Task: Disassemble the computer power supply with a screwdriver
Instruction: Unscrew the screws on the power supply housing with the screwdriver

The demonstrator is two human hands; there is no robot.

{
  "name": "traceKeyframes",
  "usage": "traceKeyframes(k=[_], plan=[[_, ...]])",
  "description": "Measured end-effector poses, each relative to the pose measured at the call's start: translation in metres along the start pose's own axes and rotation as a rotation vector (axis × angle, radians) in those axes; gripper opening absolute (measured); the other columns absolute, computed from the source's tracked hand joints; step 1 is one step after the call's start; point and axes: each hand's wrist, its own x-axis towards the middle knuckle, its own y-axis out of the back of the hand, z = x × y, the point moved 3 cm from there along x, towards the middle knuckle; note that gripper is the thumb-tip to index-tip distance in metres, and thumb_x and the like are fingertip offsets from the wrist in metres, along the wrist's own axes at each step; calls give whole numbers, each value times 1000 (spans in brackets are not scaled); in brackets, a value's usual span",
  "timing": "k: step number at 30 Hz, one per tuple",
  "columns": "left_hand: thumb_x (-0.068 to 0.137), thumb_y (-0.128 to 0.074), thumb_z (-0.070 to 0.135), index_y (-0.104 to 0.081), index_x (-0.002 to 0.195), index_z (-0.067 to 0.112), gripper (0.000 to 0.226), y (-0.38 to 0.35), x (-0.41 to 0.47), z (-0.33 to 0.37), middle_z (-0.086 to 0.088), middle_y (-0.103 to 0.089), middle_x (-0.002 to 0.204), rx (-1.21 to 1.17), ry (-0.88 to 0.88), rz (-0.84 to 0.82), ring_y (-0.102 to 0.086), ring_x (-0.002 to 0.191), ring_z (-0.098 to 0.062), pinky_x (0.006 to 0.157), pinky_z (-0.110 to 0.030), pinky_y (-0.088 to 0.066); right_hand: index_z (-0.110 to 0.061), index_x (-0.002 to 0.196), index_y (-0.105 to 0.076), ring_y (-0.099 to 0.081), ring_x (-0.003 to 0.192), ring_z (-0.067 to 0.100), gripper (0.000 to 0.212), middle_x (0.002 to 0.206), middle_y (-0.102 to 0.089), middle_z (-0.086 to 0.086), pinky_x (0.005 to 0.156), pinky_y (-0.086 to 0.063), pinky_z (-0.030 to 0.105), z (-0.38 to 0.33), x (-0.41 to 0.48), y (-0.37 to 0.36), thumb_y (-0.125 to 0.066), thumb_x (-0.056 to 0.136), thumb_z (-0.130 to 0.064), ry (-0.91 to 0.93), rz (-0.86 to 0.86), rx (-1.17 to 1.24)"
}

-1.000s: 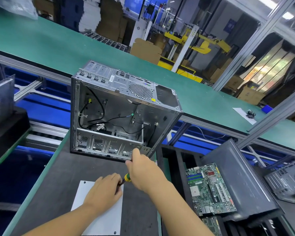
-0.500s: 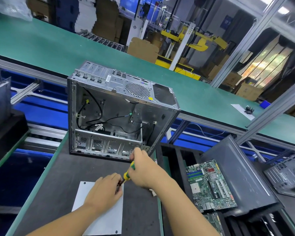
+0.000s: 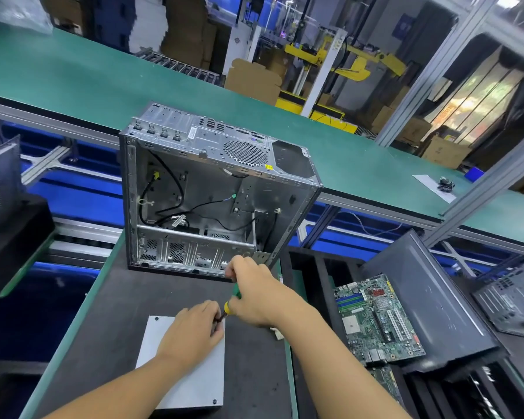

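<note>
A flat grey power supply box (image 3: 194, 385) lies on the dark mat near the bench's front edge. My left hand (image 3: 191, 331) rests on its far right corner, fingers curled around the screwdriver's tip, which is hidden there. My right hand (image 3: 254, 291) grips the green and yellow screwdriver handle (image 3: 231, 301), slanted down toward that corner. An opened silver computer case (image 3: 212, 192) stands upright just behind my hands, with black cables inside.
The dark work mat (image 3: 103, 313) has green edges. To the right, a tray holds a green motherboard (image 3: 378, 319) and a dark case panel (image 3: 430, 300). A green conveyor belt (image 3: 103, 74) runs behind. A small white part (image 3: 277, 333) lies by my right wrist.
My right hand has tilted the screwdriver handle slightly up and away; my left hand stays on the box corner. The case has not moved.
</note>
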Motion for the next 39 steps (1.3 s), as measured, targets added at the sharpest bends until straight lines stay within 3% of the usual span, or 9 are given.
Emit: traceKeyframes(k=[4, 8, 11, 17, 22, 28, 31, 34, 39], plan=[[91, -47, 38, -40, 84, 32, 11, 0, -1, 1, 15, -46, 77, -7, -28, -11, -52, 76, -11, 74, -31, -36, -17, 116, -35, -55, 100, 36, 36, 117, -47, 8, 75, -42, 43, 0, 0, -2, -39, 100, -49, -91, 131, -187], [88, -46, 36, -43, 87, 33, 4, -2, -1, -2, 15, -49, 79, -14, -41, -6, -54, 75, -12, 78, -31, -41, -17, 107, -35, -55, 92, 38, 12, 113, -49, 9, 81, -47, 46, -1, 3, -1, -40, 101, -26, -35, 110, -66], [88, -45, 35, -39, 83, 32, 8, -4, 0, -3, 15, -47, 76, -19, -57, 12, -54, 72, -14, 73, -32, -40, -22, 113, -38, -39, 102, 25, 27, 114, -37, -1, 82, -41, 41, 0, 5, -1, -51, 90, -18, -12, 13, 0], [87, -36, 39, -44, 89, 35, 9, -9, 1, -8, 17, -54, 84, -24, -43, -7, -55, 78, -10, 75, -29, -36, -18, 106, -34, -55, 92, 35, 30, 107, -48, 7, 72, -41, 41, 0, 6, -5, -38, 100, -47, -129, 128, -81], [89, -44, 35, -39, 84, 33, 7, -10, 3, -8, 16, -47, 77, -17, -35, 6, -55, 74, -13, 71, -30, -35, -20, 110, -40, -46, 97, 28, 20, 113, -39, 0, 77, -37, 39, -1, 6, -3, -48, 92, -17, -52, 75, -9], [90, -45, 38, -42, 85, 33, 8, -8, 2, -5, 17, -45, 77, -16, -22, 6, -52, 74, -11, 73, -29, -34, -16, 115, -36, -56, 91, 36, 32, 111, -45, 7, 73, -45, 42, 1, 2, -4, -40, 100, -43, -157, 172, -99], [88, -43, 36, -43, 89, 34, 2, -7, 1, -5, 17, -46, 80, -18, -42, -9, -53, 77, -10, 73, -28, -35, -14, 112, -38, -54, 86, 34, 17, 112, -47, 8, 74, -46, 40, -2, 2, -4, -41, 101, -27, -85, 178, -95], [87, -44, 33, -38, 84, 34, 7, -6, 1, -5, 17, -41, 77, -26, -48, -21, -51, 75, -11, 72, -30, -35, -21, 114, -40, -40, 96, 24, 28, 115, -35, 0, 76, -37, 38, -1, 3, -3, -54, 90, -19, -64, 60, -33], [89, -43, 32, -42, 87, 33, 2, -5, 0, -6, 16, -50, 84, -64, -49, -33, -53, 80, -11, 77, -30, -37, -18, 114, -36, -55, 96, 35, 33, 113, -45, 6, 77, -44, 42, -3, 0, -5, -43, 98, -46, -153, 129, -40]])
